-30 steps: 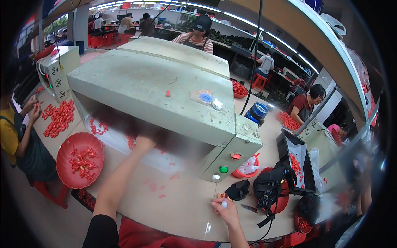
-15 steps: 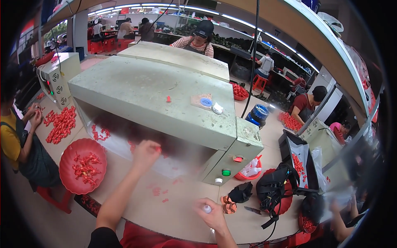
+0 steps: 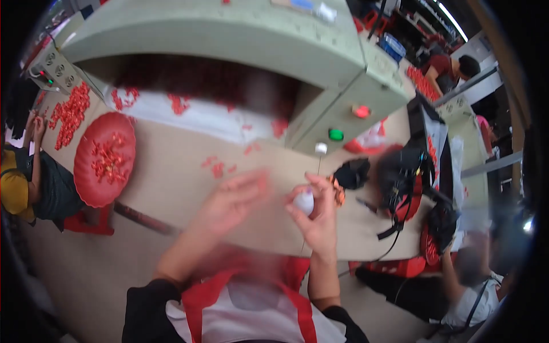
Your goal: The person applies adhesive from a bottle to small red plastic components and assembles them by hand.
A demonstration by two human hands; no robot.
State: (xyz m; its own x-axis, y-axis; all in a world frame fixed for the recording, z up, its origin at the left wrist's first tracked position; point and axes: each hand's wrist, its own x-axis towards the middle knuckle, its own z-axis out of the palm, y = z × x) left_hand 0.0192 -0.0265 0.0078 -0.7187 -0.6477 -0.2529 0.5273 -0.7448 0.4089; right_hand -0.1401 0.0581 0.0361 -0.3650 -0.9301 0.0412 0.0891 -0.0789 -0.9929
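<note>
Busy workshop, beige worktable [image 3: 171,171] under a pale green machine [image 3: 240,40], red dish [image 3: 104,157] of red bits at my left, my right hand [image 3: 317,214] pinching a small white ball [image 3: 304,201] above the table edge, my left hand [image 3: 231,200] blurred beside it, fingers loosely spread, holding nothing I can make out.

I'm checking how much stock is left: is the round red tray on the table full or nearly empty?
Nearly empty. The red tray holds only a thin scatter of small red pieces around its middle; most of its bare surface shows.

left hand [image 3: 231,200]: motion-blurred | white object [image 3: 304,201]: half hidden in right hand [image 3: 317,220], kind unclear
</note>
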